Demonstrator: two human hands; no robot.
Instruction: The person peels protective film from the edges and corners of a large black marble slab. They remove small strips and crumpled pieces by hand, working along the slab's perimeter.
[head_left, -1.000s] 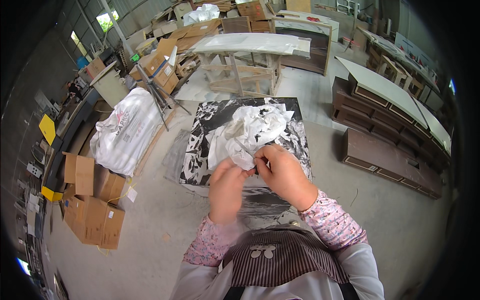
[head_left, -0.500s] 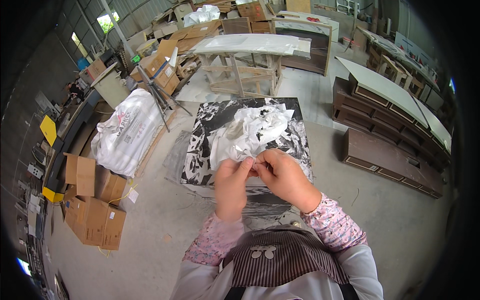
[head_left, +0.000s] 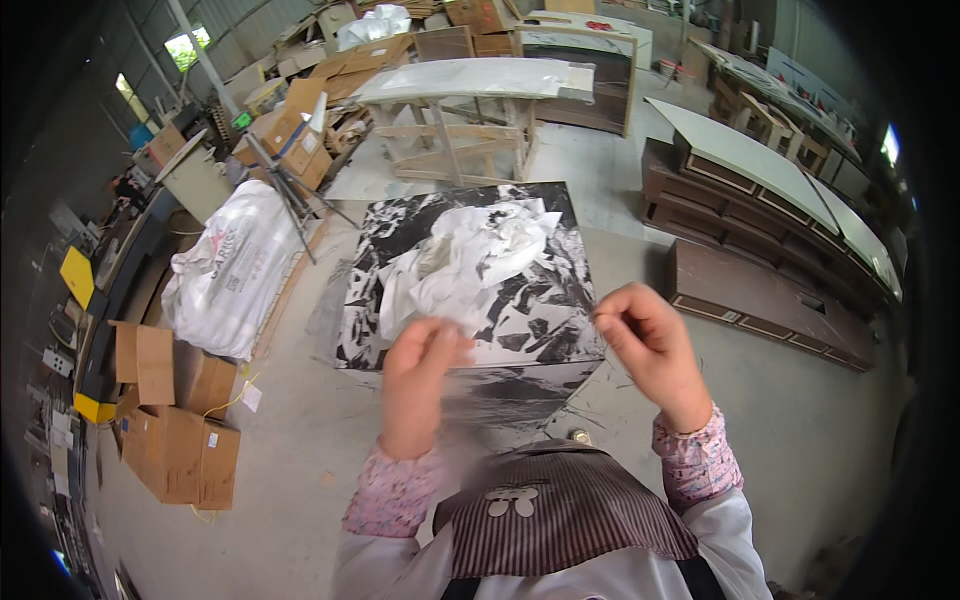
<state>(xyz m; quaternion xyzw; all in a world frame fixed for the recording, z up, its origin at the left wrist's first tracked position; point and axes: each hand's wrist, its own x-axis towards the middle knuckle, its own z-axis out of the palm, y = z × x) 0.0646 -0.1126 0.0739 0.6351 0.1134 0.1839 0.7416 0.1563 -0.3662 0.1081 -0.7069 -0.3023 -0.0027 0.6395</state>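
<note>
A crumpled white sheet (head_left: 455,260), thin like plastic film or paper, lies heaped on a box-shaped piece with a black-and-white marble pattern (head_left: 545,320). My left hand (head_left: 415,370) is over the near edge of the box, just in front of the sheet. Motion smears its fingertips, so whether they grip the sheet is unclear. Off the box's right near corner, my right hand (head_left: 650,345) is raised with thumb and fingertips pinched together. Anything between them is too small to make out.
A trestle table with a white top (head_left: 470,80) stands beyond the box. To the left are a large white sack (head_left: 230,265), a tripod (head_left: 285,185) and open cardboard boxes (head_left: 180,450). Dark brown cabinets (head_left: 770,300) stand at the right.
My hands, together at the sheet's near edge before, have moved apart, the right one outward to the right. Dark specks seen on the sheet earlier no longer show. The view has shifted slightly.
</note>
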